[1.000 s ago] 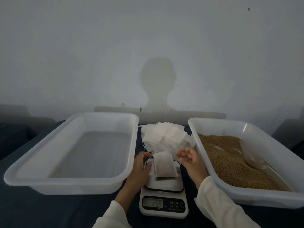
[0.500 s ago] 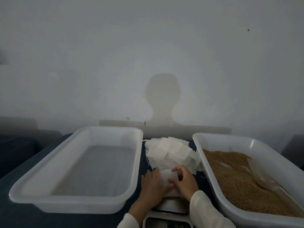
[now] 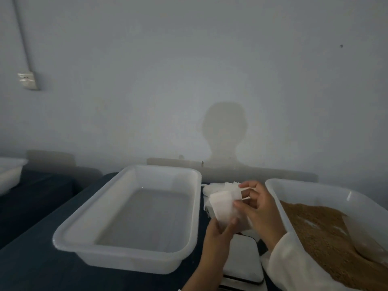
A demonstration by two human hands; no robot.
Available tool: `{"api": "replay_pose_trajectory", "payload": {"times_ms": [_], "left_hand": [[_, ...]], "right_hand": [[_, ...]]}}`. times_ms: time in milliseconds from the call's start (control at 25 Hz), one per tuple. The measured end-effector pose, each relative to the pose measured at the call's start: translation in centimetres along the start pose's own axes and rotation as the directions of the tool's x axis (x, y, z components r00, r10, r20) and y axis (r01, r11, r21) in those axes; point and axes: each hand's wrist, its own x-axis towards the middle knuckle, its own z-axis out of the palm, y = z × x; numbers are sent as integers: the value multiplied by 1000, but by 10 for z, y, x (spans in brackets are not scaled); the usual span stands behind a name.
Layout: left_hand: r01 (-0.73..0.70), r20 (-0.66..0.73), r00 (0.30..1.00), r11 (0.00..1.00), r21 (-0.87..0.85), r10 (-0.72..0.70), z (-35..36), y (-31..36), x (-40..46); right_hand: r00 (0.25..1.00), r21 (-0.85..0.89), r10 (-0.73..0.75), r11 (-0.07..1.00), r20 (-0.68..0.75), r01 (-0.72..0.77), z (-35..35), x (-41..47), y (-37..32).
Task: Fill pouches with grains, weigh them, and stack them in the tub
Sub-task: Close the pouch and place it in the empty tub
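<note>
Both hands hold the pouch [image 3: 225,207] above the scale [image 3: 243,261], left hand [image 3: 218,234] pinching its bottom, right hand [image 3: 257,208] pinching the strings, likely to close it before stacking in the tub [image 3: 130,208] at nine o'clock.

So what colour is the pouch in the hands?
White, slightly translucent; the pouch shows best in the head view.
</note>
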Motion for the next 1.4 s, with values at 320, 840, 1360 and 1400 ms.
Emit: {"api": "replay_pose_trajectory", "payload": {"times_ms": [320, 840, 1360, 1400], "left_hand": [[-240, -126, 909, 746, 621, 397, -140, 95, 5], [336, -361, 920, 169, 927, 154, -290, 83, 21], [435, -275, 871, -380, 816, 408, -287, 74, 16], [418, -259, 869, -346, 840, 422, -280, 76, 15]], "right_hand": [[959, 147, -62, 989, 277, 22, 101, 36, -48], [776, -115, 266, 962, 571, -246, 319, 24, 6], [501, -301, 361, 932, 787, -199, 296, 11, -18], [558, -263, 301, 953, 773, -149, 280, 13, -22]]}}
